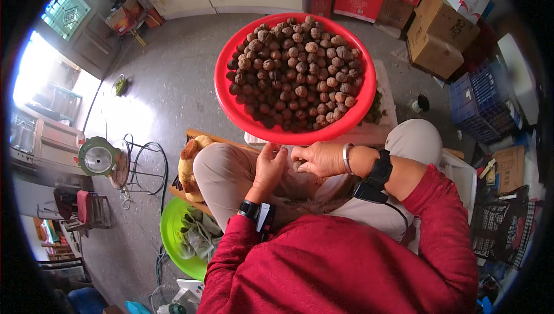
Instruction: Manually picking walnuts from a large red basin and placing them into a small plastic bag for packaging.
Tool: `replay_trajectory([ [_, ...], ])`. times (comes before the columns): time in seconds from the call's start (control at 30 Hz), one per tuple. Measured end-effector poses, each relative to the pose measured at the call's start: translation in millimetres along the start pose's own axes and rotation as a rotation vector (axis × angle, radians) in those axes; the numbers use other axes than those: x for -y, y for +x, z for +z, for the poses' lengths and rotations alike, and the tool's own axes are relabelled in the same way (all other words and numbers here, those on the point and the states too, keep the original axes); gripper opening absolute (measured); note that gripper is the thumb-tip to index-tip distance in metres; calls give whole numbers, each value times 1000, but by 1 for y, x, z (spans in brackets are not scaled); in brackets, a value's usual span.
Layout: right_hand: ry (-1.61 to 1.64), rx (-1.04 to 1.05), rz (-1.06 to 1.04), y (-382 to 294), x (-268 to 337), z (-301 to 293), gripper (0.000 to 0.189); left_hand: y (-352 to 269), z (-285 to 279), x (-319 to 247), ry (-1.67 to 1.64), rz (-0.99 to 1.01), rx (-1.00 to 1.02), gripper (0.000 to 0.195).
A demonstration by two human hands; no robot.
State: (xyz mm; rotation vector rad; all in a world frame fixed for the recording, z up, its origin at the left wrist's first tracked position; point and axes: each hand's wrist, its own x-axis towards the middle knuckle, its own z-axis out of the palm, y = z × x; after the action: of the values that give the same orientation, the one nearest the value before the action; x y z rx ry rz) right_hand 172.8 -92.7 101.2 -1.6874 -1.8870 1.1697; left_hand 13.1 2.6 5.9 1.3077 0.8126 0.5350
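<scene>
A wide red plastic basin [223, 93] heaped with brown walnuts [298, 72] stands before me, beyond my knees. My left hand [272, 162] is just below the basin's near rim, thumb and forefinger close together; whether something small lies between them cannot be told. To its right, a short gap away, my right hand [318, 158] is curled, its fingers pointing left. A small dark thing, perhaps a walnut, shows under its fingers, mostly hidden. Both hands are over my lap. I wear a silver bangle on the right wrist and black straps on both wrists.
The basin rests on a pale low surface [385, 72] with green bits beside it. A green tub [173, 236] holding plastic bags is at lower left, near a small fan [98, 158] and wire stand [149, 167]. Cardboard boxes [437, 41] and a blue crate [480, 97] line the right.
</scene>
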Motion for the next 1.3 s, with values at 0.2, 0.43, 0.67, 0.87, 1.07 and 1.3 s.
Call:
replay_trajectory([
  [0.2,-394,-67,21,4,-13,11,18,3,-10,14,36,43,6,12],
  [0.43,-372,-86,40,5,-20,16,18,-7,-5,-3,141,48,-13,12],
  [0.67,-540,-41,-26,1,-18,18,14,-12,-5,-11,181,6,27,13],
  [0.87,-622,2,-104,-2,-21,22,14,-9,-7,2,309,39,73,21],
  [1.07,-280,-93,-212,-2,-9,-2,14,-6,-3,8,395,25,127,20],
  [1.3,-921,-568,513,-2,-50,-69,19,-6,0,10,288,-59,128,16],
])
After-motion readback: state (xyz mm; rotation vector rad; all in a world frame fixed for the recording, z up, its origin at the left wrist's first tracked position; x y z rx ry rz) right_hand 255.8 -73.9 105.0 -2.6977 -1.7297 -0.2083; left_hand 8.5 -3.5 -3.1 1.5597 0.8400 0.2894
